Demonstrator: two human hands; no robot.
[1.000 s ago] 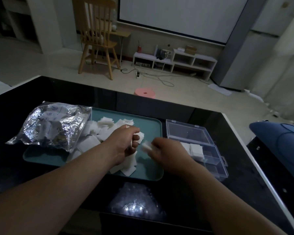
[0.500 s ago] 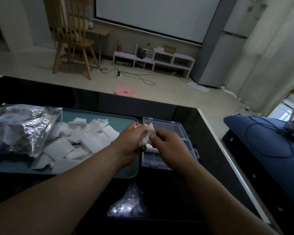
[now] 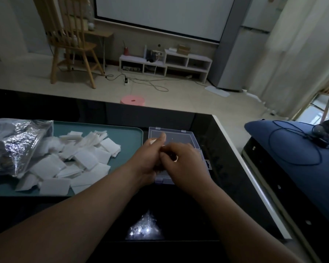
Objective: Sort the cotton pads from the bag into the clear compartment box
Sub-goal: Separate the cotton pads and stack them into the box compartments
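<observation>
Left hand [image 3: 148,160] and right hand [image 3: 184,164] touched above the clear plastic compartment box [image 3: 179,136] — each grip pinched a white cotton pad [image 3: 152,142]; loose white pads [image 3: 80,160] lay left of the box.

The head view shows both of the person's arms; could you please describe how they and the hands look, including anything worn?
The left forearm and right forearm are bare to the picture's edge; no sleeves show. The left hand and right hand wear no gloves, and no watch or bracelet shows at either wrist. The dim light could hide a thin ring.
</observation>
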